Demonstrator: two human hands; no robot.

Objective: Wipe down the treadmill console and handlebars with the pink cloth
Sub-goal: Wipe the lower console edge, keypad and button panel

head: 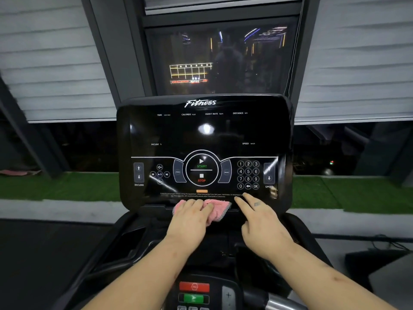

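At the lower edge of the console [205, 135], the pink cloth [218, 209] is pressed down under the left hand [190, 217]. Its fingers are laid fairly flat across the cloth rather than clenched round it, and bunched cloth shows at 12 and 3 o'clock of the knuckles. Just beside it, at 3 o'clock, the right hand [261, 218] is released. Its fingers are stretched out with the tips set against the console's bottom margin, and nothing is held.

The task is judged to be partly done at most. Only the bottom strip of the panel is being covered. Pale streaks near the incline keys at 9 o'clock cannot be told apart as smear or glare. The handlebar [279, 303], low at 5 o'clock, is not being touched.

Open room is offered across the whole glossy face toward 12 o'clock. The console's raised rim and the ledge beneath the cloth are the edges to be minded, and the red stop button [194, 286] at 6 o'clock is best left unpressed.
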